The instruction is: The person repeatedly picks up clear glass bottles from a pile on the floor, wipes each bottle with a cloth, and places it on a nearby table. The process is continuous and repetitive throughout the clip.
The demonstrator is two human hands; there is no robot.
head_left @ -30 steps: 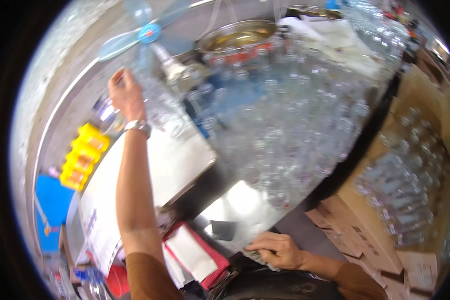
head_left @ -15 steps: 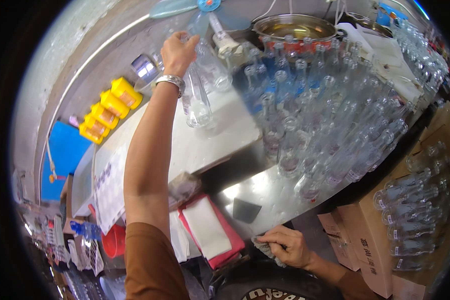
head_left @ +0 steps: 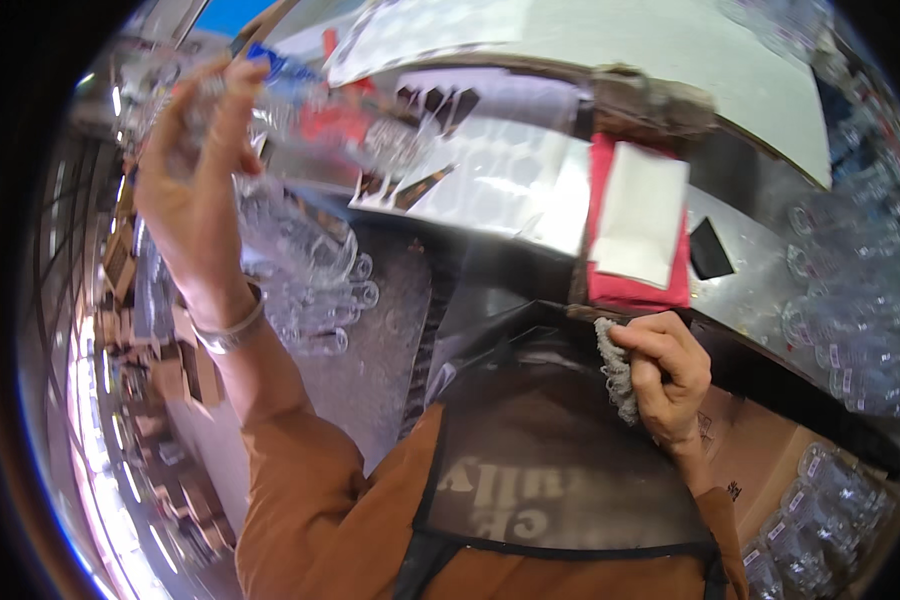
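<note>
Left grip holds bottle, right grip cloth.

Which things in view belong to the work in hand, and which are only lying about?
In the work:
- clear bottle, in the left hand
- grey cloth, in the right hand

Seemingly just lying about:
- white folded sheet on the red stack
- black flat piece

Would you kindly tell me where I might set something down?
The white board has bare room between the patterned sheet and the upper bottles; the metal tabletop, a smaller patch between the black piece and the rightmost bottles. That side is crowded.
</note>
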